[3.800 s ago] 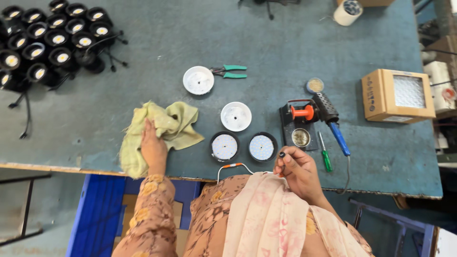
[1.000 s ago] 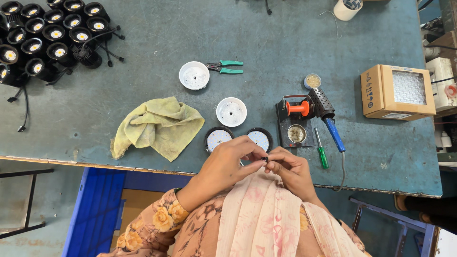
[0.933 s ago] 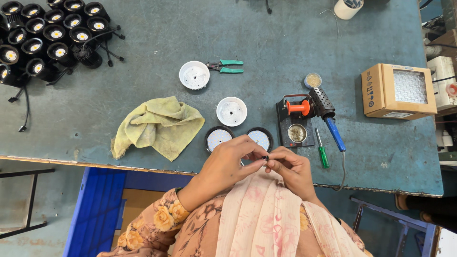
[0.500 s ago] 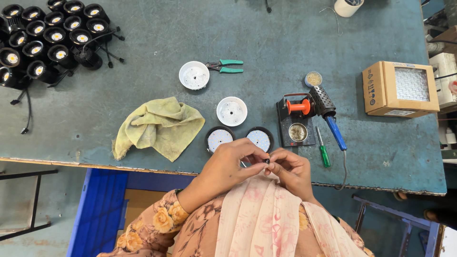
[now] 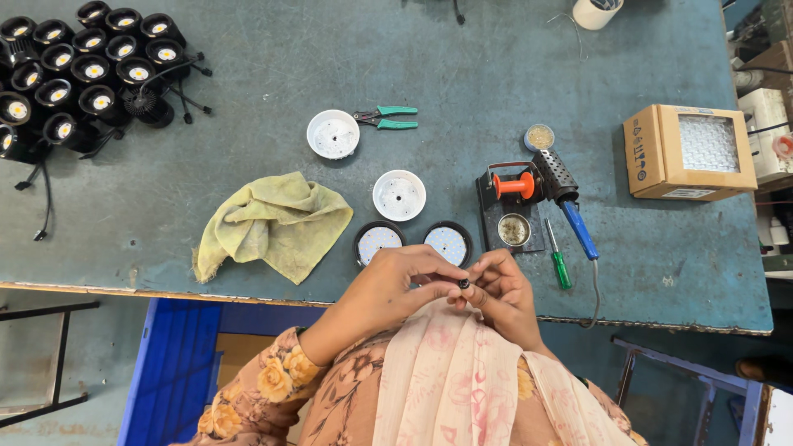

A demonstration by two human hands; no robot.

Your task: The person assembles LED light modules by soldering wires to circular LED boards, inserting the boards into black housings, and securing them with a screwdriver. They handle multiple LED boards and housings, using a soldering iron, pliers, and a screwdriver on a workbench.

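My left hand (image 5: 396,279) and my right hand (image 5: 498,289) meet at the near edge of the blue-grey table (image 5: 462,74). Together their fingertips pinch a small black part (image 5: 463,283). Just beyond the hands lie two round black-rimmed light discs (image 5: 379,240) (image 5: 448,241), partly hidden by my fingers. Farther back sit two white round covers (image 5: 399,195) (image 5: 333,134). A crumpled yellow cloth (image 5: 273,224) lies to the left of my left hand.
Green-handled pliers (image 5: 388,118) lie beside the far white cover. A soldering iron with a blue handle (image 5: 570,206) rests on its black stand (image 5: 512,206), a green screwdriver (image 5: 558,258) beside it. Several black spotlights (image 5: 74,66) crowd the far left. A cardboard box (image 5: 687,152) stands right.
My left hand has left the yellow cloth and come over to my right hand. Both now pinch the small black part; in the last second they barely moved.
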